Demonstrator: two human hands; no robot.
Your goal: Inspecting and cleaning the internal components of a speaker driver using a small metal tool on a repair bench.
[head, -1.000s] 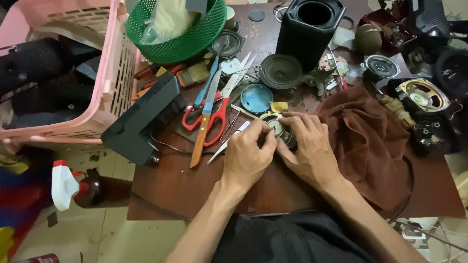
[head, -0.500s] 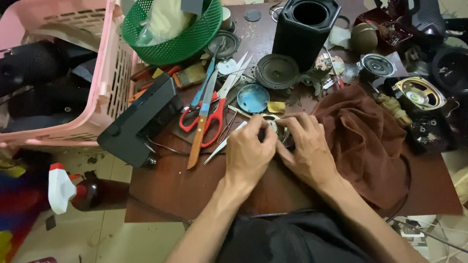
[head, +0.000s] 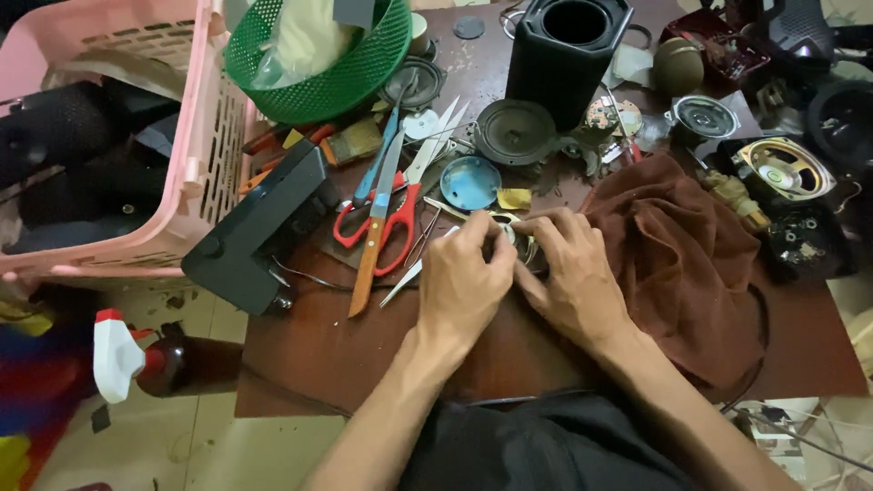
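Both my hands meet over a small round metal speaker part (head: 520, 244) on the dark wooden table (head: 309, 355). My left hand (head: 464, 277) pinches its left side with fingers curled. My right hand (head: 568, 273) covers its right side, so most of the part is hidden. A brown cloth (head: 677, 255) lies right beside my right hand. A blue round lid (head: 470, 182) and a yellow scrap (head: 514, 198) sit just beyond my fingers.
Red-handled scissors (head: 386, 218), a wooden-handled tool (head: 368, 264) and tweezers lie to the left. A black box (head: 259, 232), pink basket (head: 195, 164), green basket (head: 327, 64), black cylinder housing (head: 566, 50) and several loose speakers (head: 782, 168) crowd the table. A spray bottle (head: 136, 359) stands on the floor.
My hands stay on the small speaker part with only slight finger movement. The view has shifted a little.
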